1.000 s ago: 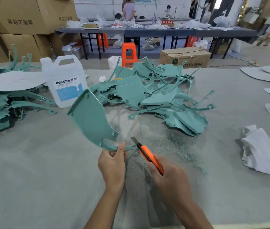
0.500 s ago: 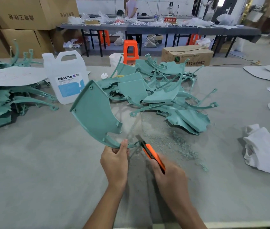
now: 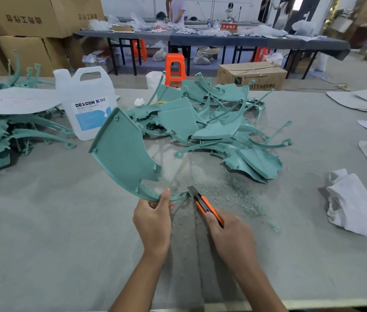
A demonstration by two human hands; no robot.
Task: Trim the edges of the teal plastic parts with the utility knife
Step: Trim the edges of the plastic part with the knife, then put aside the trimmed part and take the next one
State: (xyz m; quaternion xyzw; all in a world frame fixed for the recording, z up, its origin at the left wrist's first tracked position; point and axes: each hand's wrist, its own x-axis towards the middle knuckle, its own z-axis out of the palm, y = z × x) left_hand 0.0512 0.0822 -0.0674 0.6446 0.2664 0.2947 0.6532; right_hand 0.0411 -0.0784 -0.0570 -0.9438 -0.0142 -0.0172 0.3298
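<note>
Teal part (image 3: pixel 124 154): curved fan-shaped panel, raised rim, small pegs, thin arc strip along bottom. Held tilted over middle of table (image 3: pixel 43 221), toward near edge. Heap of teal parts (image 3: pixel 211 122) behind, toward far edge. White jug (image 3: pixel 86 104) behind part's left side. Teal shavings (image 3: pixel 241 197) right of knife. White cloth (image 3: pixel 351 203) near right edge. My left hand (image 3: pixel 153 221) pinches arc strip, thumb on top. My right hand (image 3: pixel 229 235) clenched round orange utility knife (image 3: pixel 207 206), blade at strip's end.

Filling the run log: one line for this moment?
step: trimming edge | left hand: grips teal part | right hand: holds utility knife, blade at part's rim
</note>
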